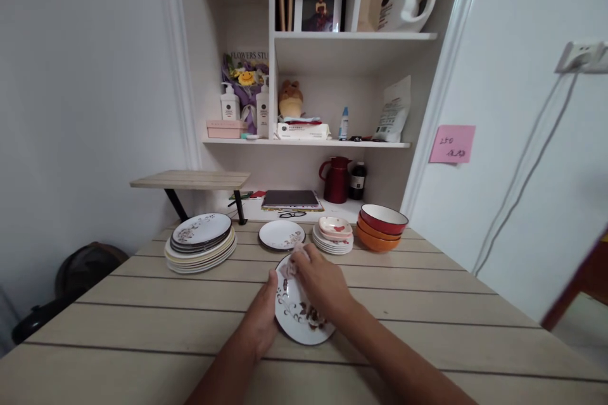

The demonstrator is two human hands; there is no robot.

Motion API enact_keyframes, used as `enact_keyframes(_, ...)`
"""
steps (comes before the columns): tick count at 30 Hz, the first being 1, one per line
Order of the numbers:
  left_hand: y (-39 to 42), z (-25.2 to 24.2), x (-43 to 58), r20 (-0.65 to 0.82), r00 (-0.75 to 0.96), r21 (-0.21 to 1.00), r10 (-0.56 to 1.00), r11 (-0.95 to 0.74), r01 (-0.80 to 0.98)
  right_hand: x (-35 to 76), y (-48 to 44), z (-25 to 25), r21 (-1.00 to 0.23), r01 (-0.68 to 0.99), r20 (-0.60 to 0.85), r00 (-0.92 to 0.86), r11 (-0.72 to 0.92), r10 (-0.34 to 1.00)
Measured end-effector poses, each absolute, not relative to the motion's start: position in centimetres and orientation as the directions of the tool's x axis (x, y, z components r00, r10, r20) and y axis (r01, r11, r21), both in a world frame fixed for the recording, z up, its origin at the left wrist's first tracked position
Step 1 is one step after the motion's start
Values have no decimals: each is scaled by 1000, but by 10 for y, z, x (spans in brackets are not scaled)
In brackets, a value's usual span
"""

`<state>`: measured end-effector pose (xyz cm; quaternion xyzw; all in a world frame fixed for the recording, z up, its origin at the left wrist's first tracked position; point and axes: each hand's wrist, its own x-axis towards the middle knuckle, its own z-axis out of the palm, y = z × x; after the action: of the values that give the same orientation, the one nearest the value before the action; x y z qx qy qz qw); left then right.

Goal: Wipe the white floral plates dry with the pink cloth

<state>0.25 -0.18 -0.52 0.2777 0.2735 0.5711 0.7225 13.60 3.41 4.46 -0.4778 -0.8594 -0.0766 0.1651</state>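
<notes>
Held in the left hand, by the left rim, with straight thumb and hidden fingers, a glossy floral plate, tilted nearward, lengthwise far-left to near-right, mid-table; pressed crumpled cloth to its far end under the curled fingers of the right hand.

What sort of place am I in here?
Likely a room in a home: the white-framed picture and small brown plush toy on the white built-in shelves, plus the stack of round, pale plates, suggest it.
</notes>
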Motion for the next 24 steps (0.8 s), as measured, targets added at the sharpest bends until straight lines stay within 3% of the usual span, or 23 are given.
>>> enact_keyframes(3,-2,-7,3,-123,187,742,975,215,-635,161,39,43,-24,896,337,-410,443,847)
enact_keyframes(5,-2,-7,3,-144,184,761,972,228,-608,179,33,38,18,922,225,-380,387,897)
enact_keyframes(7,-1,-8,3,-157,176,769,972,232,-595,190,21,33,46,893,97,-449,447,888)
enact_keyframes(9,0,-8,3,-169,175,767,970,241,-594,192,8,31,-5,795,26,-606,606,795)
enact_keyframes(12,2,-8,1,-164,203,753,965,255,-606,177,-3,32,-81,744,40,-662,663,748)
enact_keyframes(17,4,-9,-4,-103,262,711,959,255,-655,144,14,38,-227,730,181,-619,645,764)
enact_keyframes(24,5,-10,-3,-91,290,707,953,267,-655,158,42,33,-317,837,349,-334,446,876)
